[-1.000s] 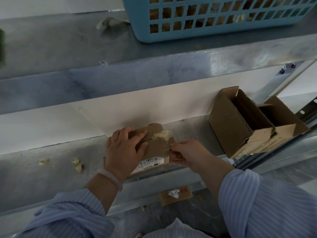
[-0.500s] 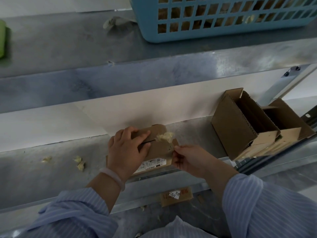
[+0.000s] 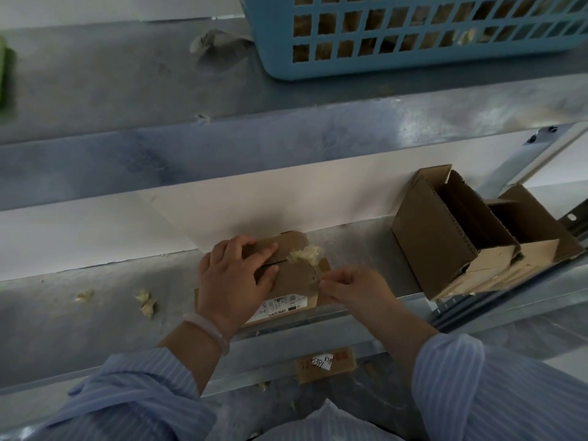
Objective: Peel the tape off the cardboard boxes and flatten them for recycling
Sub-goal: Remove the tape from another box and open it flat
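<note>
On the near metal shelf (image 3: 95,329), in the head view, a small cardboard box (image 3: 292,275) lies flat near the front edge, its printed label (image 3: 280,306) facing the person; the left hand (image 3: 235,281) lies palm-down on the box's top, fingers laid across the flaps and pressing; the right hand (image 3: 353,288) is at the box's right end, thumb and forefinger pinching a thin strip of tape (image 3: 316,280) that runs to the box's edge; a crumpled wad of tape (image 3: 305,254) sits on the box's far right corner. To the left, small tape scraps (image 3: 146,302) lie on the shelf; to the right stand two open boxes (image 3: 439,243), touching each other; on the far, upper shelf sits a blue basket (image 3: 413,63); below the near shelf a cardboard piece (image 3: 327,366) lies on the floor.
</note>
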Demonstrator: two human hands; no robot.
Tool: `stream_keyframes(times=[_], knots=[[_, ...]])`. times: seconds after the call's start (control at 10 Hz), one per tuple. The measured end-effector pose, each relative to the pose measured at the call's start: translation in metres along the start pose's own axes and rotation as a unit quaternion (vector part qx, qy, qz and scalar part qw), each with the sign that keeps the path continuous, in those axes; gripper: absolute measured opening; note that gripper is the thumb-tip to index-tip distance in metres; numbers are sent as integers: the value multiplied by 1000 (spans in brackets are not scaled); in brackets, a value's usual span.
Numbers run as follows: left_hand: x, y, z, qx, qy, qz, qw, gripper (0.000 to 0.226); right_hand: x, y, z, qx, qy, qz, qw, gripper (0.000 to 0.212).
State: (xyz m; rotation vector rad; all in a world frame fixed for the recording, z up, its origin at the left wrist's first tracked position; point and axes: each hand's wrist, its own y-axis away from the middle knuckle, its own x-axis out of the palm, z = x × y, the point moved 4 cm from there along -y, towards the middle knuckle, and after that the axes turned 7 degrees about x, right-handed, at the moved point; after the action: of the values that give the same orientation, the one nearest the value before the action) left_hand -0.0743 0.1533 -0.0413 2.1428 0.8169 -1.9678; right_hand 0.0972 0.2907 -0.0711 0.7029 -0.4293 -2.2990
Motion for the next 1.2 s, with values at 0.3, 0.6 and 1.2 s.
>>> stream_keyframes(times=[0.3, 0.6, 1.2], knots=[[1, 1, 1, -2, 5, 0, 1000, 52, 8, 6, 6, 19, -33, 55, 998, 11], [1, 0, 3, -4, 6, 5, 1000, 52, -2, 13, 26, 11, -152, 95, 984, 11], [2, 0, 3, 20, 12, 1, 1000, 46, 4, -27, 53, -209, 171, -48, 962, 29]])
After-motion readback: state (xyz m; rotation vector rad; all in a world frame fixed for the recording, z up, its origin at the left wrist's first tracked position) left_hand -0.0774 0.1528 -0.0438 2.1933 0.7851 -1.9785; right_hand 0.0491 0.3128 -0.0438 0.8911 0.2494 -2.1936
